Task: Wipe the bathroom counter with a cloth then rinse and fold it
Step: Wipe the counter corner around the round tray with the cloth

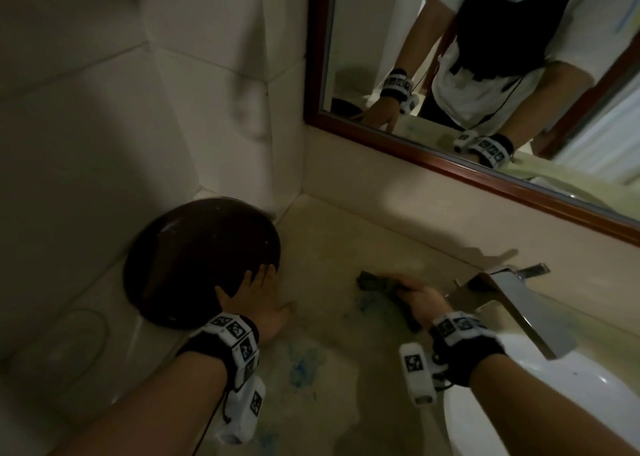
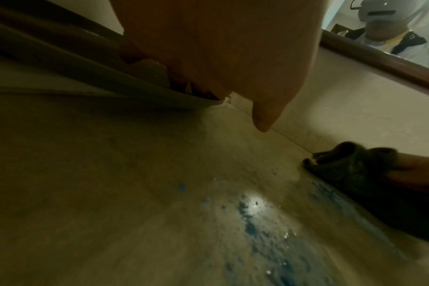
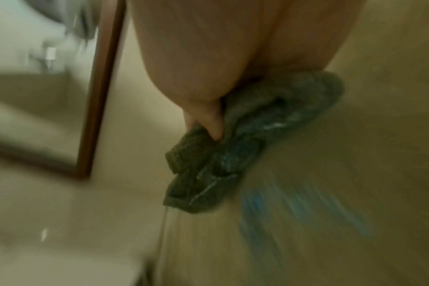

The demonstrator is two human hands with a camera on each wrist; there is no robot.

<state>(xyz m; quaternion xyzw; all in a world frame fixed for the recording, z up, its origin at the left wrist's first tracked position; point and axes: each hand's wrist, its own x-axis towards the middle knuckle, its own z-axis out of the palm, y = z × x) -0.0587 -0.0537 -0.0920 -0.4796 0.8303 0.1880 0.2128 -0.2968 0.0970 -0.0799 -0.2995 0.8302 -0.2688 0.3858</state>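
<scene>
My right hand (image 1: 420, 298) has its fingers curled over the bunched dark cloth (image 1: 379, 284), pressing it flat on the bench (image 1: 346, 247) at the far side, just left of the metal tap (image 1: 512, 303). Left hand (image 1: 263, 299) lies spread, fingers straight: palm on the bench, fingertips against the dark round bowl (image 1: 201, 258) at far left. Blue smears (image 1: 304, 365) sit on the bench between my hands and just near of the cloth. White basin (image 1: 540, 396) at near right, mirror (image 1: 485, 74) on the far wall.

Cloth looks soft, limp and wet; wrist view shows shiny damp folds, so likely a bit heavy and drippy. Best held bunched from on top with the whole hand, as now; a corner pinch would let it flop. Wiping looks only part done, smears remain. Rinse and fold not yet done.
</scene>
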